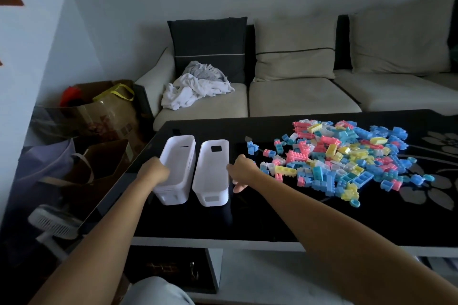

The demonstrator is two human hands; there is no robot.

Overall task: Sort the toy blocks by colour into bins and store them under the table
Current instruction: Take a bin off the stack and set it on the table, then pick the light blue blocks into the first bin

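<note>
Near the table's (247,218) left edge, left hand (155,171) grips the left bin's (177,158) rim, right hand (241,168) rests loose-fingered against the right bin (212,168); both empty, likely light and stiff, best lifted by rims; toy blocks (342,156) heaped rightward.

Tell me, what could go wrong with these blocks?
The left bin, gripped by the left hand, sits near the left edge of the table; a push could tip it off. The block pile sprawls loosely, so a swipe might scatter pieces off. Only it and the right bin show, yet blocks come in four colours.
</note>
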